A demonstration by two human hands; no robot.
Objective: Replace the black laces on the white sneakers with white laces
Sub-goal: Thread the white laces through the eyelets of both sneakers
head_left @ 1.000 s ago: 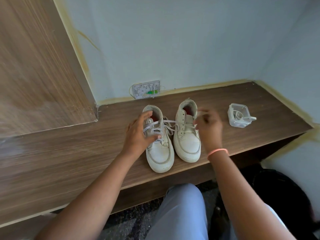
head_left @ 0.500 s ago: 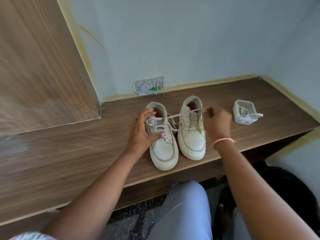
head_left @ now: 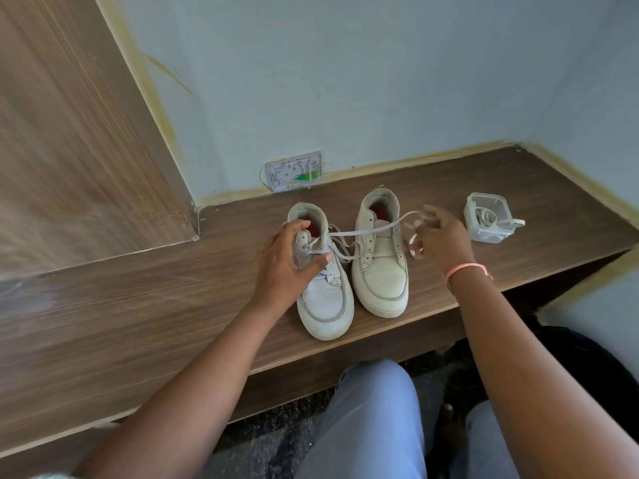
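Left hand (head_left: 288, 261) grips left sneaker (head_left: 323, 288), hiding eyelets; right hand (head_left: 442, 240) pinches white lace (head_left: 363, 231), fingertips blurred.

Two sneakers (head_left: 352, 267), one container (head_left: 487, 219)

Lighting even, soft daylight; source not visible. Shadows faint beneath the sneakers (head_left: 349, 271). No glare. Wood panel (head_left: 69, 150) at left smeared by motion blur (grain streaked). Wide-angle bending at edges. Right hand (head_left: 442, 238) slightly blurred.
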